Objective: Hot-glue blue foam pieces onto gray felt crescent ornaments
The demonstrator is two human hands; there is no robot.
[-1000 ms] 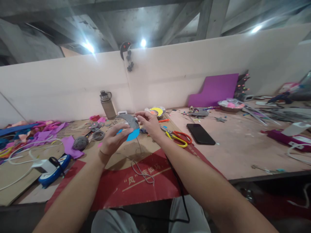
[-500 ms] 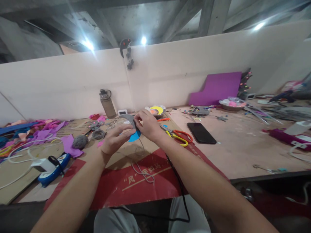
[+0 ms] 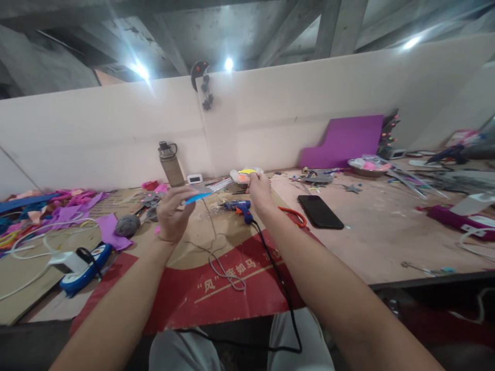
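My left hand (image 3: pixel 174 211) is raised over the cardboard, pinching a grey and blue felt crescent (image 3: pixel 198 197), seen nearly edge-on. A grey yarn strand (image 3: pixel 211 216) hangs below the crescent and trails in loops onto the red printed part of the cardboard. My right hand (image 3: pixel 261 190) reaches to a small bowl (image 3: pixel 235 176) at the back, its fingers closed at the edge of a yellow crescent (image 3: pixel 247 171). Just left of my right wrist lies a blue glue gun (image 3: pixel 240 207). Scissors with orange handles (image 3: pixel 296 215) are partly hidden by my right forearm.
A black phone (image 3: pixel 320 211) lies to the right. A bottle (image 3: pixel 170 165) stands at the back. Felt scraps (image 3: pixel 65 206), a grey yarn ball (image 3: pixel 127 225) and a blue power strip (image 3: pixel 87 270) are on the left. The glue gun's black cord (image 3: pixel 273 257) runs over the table edge.
My right hand has left the grey and blue crescent and moved right to the bowl, where the yellow crescent now tilts. My left hand moved left with its piece, uncovering the glue gun.
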